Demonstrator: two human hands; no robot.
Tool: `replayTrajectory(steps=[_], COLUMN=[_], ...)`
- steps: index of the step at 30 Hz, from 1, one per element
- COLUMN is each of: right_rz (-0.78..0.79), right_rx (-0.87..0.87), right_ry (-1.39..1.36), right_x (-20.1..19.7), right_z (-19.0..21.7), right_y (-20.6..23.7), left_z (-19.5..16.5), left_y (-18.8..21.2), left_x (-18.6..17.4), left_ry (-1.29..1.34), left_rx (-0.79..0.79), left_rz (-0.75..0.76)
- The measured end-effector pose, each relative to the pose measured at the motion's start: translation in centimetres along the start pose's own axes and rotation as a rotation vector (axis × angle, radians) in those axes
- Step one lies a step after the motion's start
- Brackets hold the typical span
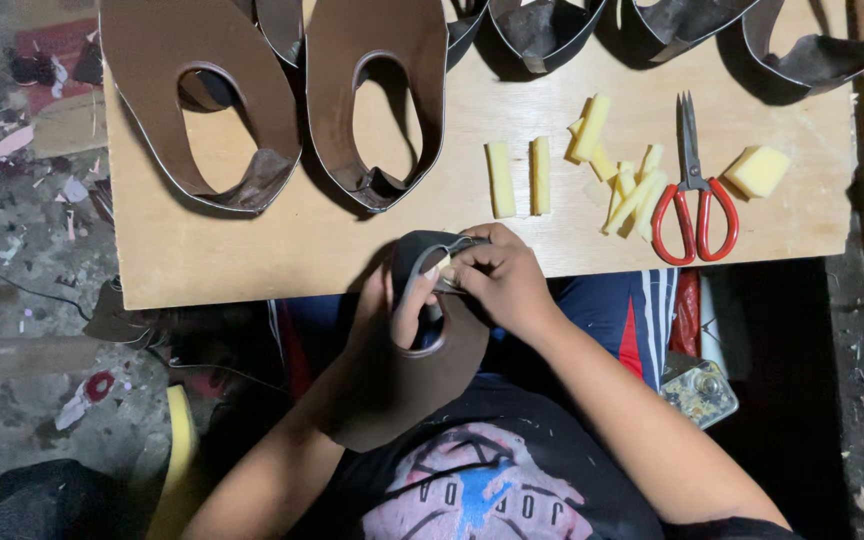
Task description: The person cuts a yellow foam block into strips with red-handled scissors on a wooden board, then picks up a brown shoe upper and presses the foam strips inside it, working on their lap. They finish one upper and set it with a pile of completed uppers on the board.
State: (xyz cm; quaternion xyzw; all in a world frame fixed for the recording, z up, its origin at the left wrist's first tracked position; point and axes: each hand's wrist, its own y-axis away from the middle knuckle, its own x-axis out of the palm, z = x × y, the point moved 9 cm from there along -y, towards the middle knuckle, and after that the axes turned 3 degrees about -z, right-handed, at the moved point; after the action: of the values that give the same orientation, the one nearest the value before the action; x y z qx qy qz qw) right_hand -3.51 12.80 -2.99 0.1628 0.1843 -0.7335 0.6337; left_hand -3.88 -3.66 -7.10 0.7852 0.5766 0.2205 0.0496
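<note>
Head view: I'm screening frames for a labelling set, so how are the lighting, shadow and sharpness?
Head view: the wooden board with the red-handled scissors is well lit and sharp; the brown shoe upper in the left hand and right hand sits dimmer; black shadow fills the lower right; no glare.

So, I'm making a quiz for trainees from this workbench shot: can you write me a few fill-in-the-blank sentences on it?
1. Both hands, left hand and right hand, hold a brown shoe upper over the person's ____.
2. The scissors on the wooden board have ____ handles.
3. The foam strips left of the scissors are ____ in colour.

Missing words: lap; red; yellow
</note>
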Motion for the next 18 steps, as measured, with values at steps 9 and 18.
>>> replayTrajectory(steps=[9,18], right_rz=[0.086,0.080], right_rx=[0.291,0.107], right_ry=[0.159,0.012], right_x=[-0.8,-1.4], right_z=[-0.7,0.9], right_y=[0.5,0.6], left_z=[-0.7,-6.8], left_y=[0.2,1.2], left_x=[1.5,3.2], left_ry=[0.109,0.129], left_rx=[-0.069,0.028], left_rz=[0.183,0.069])
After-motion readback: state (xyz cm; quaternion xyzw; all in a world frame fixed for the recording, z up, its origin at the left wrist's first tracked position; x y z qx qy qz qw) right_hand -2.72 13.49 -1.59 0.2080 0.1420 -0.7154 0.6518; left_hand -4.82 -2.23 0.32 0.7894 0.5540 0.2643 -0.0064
